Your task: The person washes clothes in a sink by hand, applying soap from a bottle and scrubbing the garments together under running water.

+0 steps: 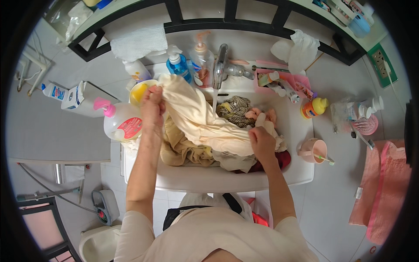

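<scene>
A wet cream cloth garment [196, 114] is stretched slantwise over the white washbasin [203, 180]. My left hand [153, 101] grips its upper left end, near a yellow and white round container [138, 92]. Lower and to the right, my right hand [262, 142] is closed on the other end. Water runs from the chrome faucet [220, 67] onto or just behind the garment. Under and around it lie a tan garment [180, 147], a striped cloth [237, 109], a pink cloth [270, 116] and a dark red cloth [283, 159].
A pump bottle with a pink top [122, 121] stands left of the basin. Behind are a blue soap bottle [179, 67] and a clear pump bottle [202, 62]. A pink organizer [262, 85] and a yellow-capped bottle [314, 108] sit at right, above a pink cup [314, 149].
</scene>
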Available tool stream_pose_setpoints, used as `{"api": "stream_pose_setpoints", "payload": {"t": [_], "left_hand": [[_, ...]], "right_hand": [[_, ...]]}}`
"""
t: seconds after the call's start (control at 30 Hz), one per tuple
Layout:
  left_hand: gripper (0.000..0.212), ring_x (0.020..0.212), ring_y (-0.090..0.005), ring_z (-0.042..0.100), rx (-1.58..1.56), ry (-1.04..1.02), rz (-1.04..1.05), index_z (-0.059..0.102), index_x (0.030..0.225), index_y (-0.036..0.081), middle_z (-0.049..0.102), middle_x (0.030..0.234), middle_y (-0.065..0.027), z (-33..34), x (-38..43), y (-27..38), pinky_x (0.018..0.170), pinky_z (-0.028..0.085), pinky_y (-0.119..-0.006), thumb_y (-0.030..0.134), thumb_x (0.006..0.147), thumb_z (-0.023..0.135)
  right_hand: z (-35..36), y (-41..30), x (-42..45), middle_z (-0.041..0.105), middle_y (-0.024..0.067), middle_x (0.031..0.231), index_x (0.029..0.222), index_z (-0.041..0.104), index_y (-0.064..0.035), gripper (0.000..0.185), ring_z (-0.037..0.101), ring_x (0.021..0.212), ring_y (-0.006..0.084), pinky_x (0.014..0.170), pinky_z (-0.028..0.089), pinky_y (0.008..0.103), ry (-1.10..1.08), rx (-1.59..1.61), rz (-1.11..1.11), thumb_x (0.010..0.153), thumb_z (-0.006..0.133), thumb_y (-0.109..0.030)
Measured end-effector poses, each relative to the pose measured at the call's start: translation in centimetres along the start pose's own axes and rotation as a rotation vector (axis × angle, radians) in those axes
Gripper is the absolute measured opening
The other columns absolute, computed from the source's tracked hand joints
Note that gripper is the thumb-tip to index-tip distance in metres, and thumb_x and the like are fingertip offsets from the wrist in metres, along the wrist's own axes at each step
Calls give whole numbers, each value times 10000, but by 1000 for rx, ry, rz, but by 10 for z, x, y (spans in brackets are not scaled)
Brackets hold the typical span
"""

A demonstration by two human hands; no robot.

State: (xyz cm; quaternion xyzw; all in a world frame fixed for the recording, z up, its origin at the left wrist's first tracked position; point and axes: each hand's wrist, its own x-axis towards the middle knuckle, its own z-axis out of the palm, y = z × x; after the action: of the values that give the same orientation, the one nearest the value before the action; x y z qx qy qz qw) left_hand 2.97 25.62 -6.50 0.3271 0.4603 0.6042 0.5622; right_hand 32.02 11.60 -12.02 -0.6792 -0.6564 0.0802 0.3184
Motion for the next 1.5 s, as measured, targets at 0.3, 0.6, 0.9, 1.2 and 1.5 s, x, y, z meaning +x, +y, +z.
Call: {"api": "stream_pose_setpoints", "payload": {"t": [0.3,0.6,0.9,1.2,1.5], "left_hand": [[82,383,-30,336,151,20,-126,518,793,148,422,542,71,-21,-39,10,339,211,-172,200,824,574],[178,747,-120,548,553,-515,287,558,885,43,556,769,-44,17,-137,-84,612,444,-239,-69,758,505],[128,728,-208,596,907,-149,661,569,898,41,598,760,-125,12,-94,-89,668,456,-295,19,777,530],[97,755,-168,581,6,-312,-454,553,860,3,608,817,-87,2,-41,-142,703,476,-281,85,813,536],[123,506,-56,461,-434,-22,-493,579,869,55,521,655,-10,-38,-65,-99,408,370,-174,109,767,622]], "right_hand": [[-56,14,24,562,98,794,875,537,-69,115,555,681,281,604,441,382,542,-95,155,818,531,-169],[87,-65,-2,563,125,1021,1159,440,-56,378,567,877,278,727,480,409,-547,1680,933,852,462,-275],[94,-113,-14,461,102,1197,1196,411,-72,339,425,1118,260,945,330,372,-338,2180,1103,885,380,-203],[88,-95,-27,436,106,1204,1184,399,-49,330,411,1134,251,983,317,412,-269,2056,986,891,412,-201],[59,-79,8,477,173,1175,1188,384,26,499,460,1096,329,938,367,450,-345,1950,883,903,327,-380]]}}
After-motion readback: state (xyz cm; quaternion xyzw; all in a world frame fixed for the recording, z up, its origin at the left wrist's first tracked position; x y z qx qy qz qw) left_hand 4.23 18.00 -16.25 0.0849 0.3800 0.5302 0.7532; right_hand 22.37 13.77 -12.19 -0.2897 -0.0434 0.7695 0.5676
